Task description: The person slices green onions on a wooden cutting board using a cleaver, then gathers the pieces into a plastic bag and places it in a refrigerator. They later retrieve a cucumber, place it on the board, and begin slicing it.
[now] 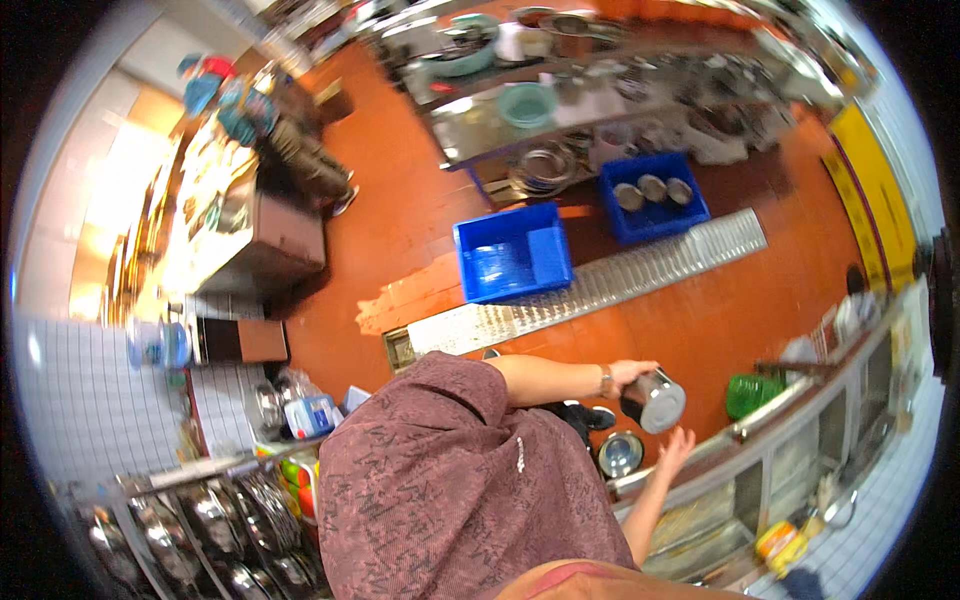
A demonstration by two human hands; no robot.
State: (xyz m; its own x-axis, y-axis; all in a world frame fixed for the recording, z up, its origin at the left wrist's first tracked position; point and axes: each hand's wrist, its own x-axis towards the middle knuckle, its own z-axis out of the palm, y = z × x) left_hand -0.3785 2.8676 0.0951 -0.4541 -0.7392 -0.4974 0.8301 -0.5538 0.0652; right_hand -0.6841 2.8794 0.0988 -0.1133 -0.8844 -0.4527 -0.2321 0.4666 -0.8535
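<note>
My left hand (632,374), with a band on the wrist, is closed on the side of a cylindrical steel canister (661,403). The canister is tilted, with a pale round end toward the lower right. Just below that end is my right hand (677,450), its fingers spread and apart from the canister. Beneath them, beside my feet, a round metal pot (621,454) stands on the floor. Beyond, several similar metal canisters (652,188) sit in a blue crate. A nearer blue crate (513,252) shows its inner base.
A ribbed metal drain cover (610,285) crosses the red tiled floor (390,215). Steel shelving (470,135) with bowls and pans stands at the far side. Glass-fronted counters (790,455) run along the right, near a green basket (752,395). A person (270,125) stands at a far-left worktable.
</note>
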